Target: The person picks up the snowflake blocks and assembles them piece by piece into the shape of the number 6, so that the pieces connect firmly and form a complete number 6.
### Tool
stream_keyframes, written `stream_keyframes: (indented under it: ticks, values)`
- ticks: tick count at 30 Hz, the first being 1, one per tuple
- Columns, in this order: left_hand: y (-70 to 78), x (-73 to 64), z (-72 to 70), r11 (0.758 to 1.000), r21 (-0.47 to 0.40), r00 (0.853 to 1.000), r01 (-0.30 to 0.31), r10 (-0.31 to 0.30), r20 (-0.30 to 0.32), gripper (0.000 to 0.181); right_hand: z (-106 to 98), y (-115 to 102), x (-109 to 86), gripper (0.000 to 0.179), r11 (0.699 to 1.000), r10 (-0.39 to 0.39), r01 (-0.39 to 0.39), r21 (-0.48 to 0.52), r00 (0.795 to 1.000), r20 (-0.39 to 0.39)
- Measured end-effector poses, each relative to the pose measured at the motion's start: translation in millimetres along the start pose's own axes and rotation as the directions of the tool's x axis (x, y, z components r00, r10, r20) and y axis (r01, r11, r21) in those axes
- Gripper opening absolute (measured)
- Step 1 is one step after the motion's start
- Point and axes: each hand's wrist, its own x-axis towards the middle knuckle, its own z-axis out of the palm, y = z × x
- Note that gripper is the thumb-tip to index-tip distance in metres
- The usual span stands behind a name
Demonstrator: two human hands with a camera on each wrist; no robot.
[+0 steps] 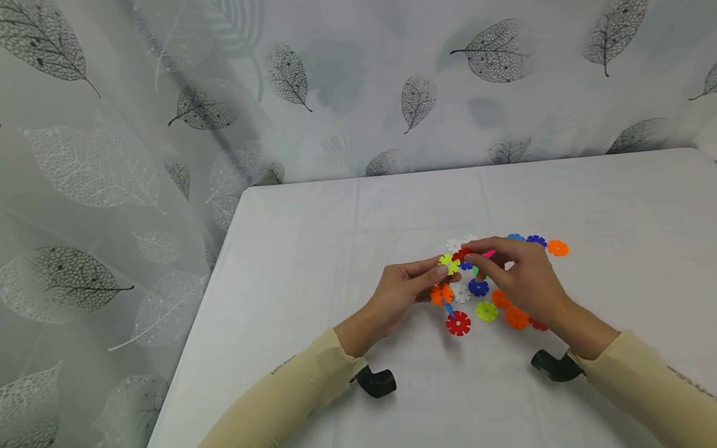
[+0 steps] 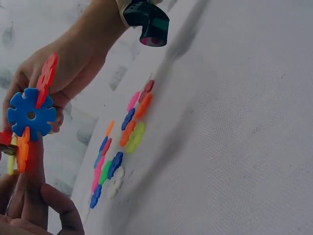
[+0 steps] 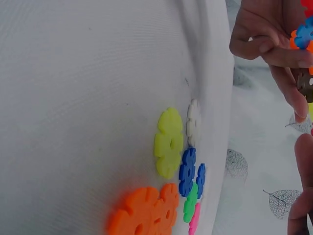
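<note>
Above the table, inward from its left edge, linked discs are being gripped by the left hand, seemingly for steadiness. A red disc is being pinched by the right hand.

No words or numbers can be read. A line of small dark print runs lengthwise on the beige fabric left sleeve, over the left part of the white cloth-covered table. A second dark line runs lengthwise on the matching beige fabric right sleeve, farther right over that table. Both are too small and blurred to make out.
</note>
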Motion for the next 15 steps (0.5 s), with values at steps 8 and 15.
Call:
stream_keyframes:
  ticks: [8,15]
  values:
    - [-0.4,-0.3,4.0,1.0,0.009,1.0,-0.027,0.027,-0.005,0.032,1.8,1.5,-2.8,0.034,0.998,-0.06,0.061,0.028,0.998,-0.036]
    - [0.3,-2.0,2.8,0.997,0.07,1.0,-0.029,0.029,0.012,0.035,-0.4,5.7,-6.1,0.037,0.994,-0.096,0.097,0.042,0.995,-0.027]
